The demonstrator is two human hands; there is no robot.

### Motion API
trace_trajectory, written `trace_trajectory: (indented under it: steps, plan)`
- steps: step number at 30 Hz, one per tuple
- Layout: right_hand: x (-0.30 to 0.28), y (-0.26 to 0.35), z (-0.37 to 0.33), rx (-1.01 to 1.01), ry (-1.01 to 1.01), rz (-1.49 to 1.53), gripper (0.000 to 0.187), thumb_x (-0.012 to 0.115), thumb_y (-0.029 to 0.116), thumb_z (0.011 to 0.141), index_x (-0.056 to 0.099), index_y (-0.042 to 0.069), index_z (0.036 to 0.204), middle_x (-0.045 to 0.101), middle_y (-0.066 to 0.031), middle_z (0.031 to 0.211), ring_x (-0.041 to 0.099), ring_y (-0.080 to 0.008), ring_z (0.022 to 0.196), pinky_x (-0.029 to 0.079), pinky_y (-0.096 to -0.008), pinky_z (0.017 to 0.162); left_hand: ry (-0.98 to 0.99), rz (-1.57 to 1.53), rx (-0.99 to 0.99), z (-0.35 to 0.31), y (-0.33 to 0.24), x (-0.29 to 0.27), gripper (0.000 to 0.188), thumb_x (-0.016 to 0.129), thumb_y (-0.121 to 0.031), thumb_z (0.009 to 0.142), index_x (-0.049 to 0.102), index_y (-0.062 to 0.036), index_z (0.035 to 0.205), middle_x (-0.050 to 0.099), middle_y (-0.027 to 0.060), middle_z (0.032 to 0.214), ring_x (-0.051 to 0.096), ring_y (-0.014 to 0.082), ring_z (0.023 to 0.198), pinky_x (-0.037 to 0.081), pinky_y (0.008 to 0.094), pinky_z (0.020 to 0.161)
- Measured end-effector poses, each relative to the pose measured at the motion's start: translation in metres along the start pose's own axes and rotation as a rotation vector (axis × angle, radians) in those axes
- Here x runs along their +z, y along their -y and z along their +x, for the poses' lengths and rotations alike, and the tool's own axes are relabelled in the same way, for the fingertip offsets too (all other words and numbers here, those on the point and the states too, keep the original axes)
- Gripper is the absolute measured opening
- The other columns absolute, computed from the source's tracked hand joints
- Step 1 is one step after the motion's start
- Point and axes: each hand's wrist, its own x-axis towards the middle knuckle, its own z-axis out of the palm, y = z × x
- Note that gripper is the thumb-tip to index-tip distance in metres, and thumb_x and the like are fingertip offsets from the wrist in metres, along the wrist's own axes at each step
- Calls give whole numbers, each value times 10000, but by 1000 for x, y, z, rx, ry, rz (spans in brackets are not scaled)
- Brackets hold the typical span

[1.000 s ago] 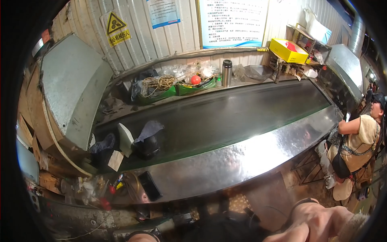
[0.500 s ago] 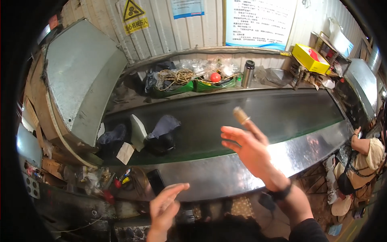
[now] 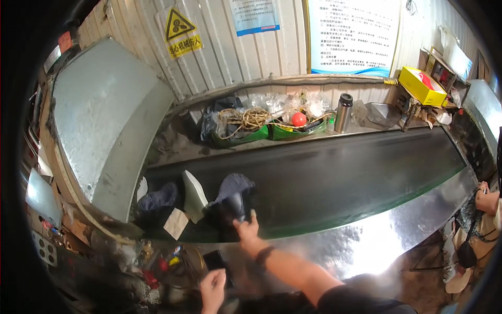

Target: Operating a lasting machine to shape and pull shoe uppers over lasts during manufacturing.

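My right hand (image 3: 249,233) reaches across the metal edge to a black shoe (image 3: 234,206) on the belt, its thumb and fingers closed on the shoe's near end. A dark blue fuzzy lining (image 3: 235,184) shows at the shoe's far end. Left of it stands a pale sole-shaped piece (image 3: 194,196), tilted upright. Another dark blue fuzzy piece (image 3: 159,197) and a beige card (image 3: 177,224) lie further left. My left hand (image 3: 213,288) hovers low with curled fingers, nothing visible in it, beside a black phone (image 3: 215,260) that it partly hides.
A dark conveyor belt (image 3: 334,178) with a green edge runs from the grey metal hood (image 3: 104,115). Behind it are green bins (image 3: 240,137) with cord and plastic, a red ball (image 3: 298,119), and a steel flask (image 3: 343,112). Another person's hand (image 3: 486,200) is at far right.
My right hand has swung left and down from above the belt onto the black shoe. My left hand has dropped slightly and its fingers have curled in. The view has shifted.
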Motion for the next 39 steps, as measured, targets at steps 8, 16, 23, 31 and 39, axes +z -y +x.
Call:
trace_trajectory:
  steps: [8,16,23,31,39]
  plan:
    - [-165,197,-111,209,149,43,736,580,69,994,233,259,1614,599,-123,1265,593,-235,1111,482,-447,958,-130,426,152,157,64,-64,475,733,-237,879,645,39,1256,663,251,1254,632,372,1188,491,430,1013]
    - [-323,177,-218,154,91,-11,612,549,165,1018,293,197,1572,484,-102,1470,512,-288,1316,499,-593,985,-271,1045,17,288,164,-145,315,647,-178,880,652,-42,1164,606,240,1256,571,451,1164,483,492,997]
    - [-337,201,-256,144,127,-171,717,694,268,951,332,118,1552,386,-143,1575,413,-366,1403,386,-548,1140,-600,349,176,243,114,-93,219,624,-9,841,705,-45,1042,685,226,1042,665,410,969,525,457,872]
    - [-343,213,-256,108,99,-216,715,677,271,966,315,118,1563,368,-158,1582,381,-375,1423,385,-578,1127,-612,913,135,110,123,-270,310,584,-8,818,665,40,1114,631,220,1244,611,392,1147,498,431,998]
    - [-346,213,-242,206,-43,-119,713,665,297,977,305,138,1572,347,-162,1592,358,-376,1439,369,-594,1131,-655,1075,47,110,112,-237,430,670,-141,816,655,5,1220,588,235,1344,534,395,1272,429,450,1092]
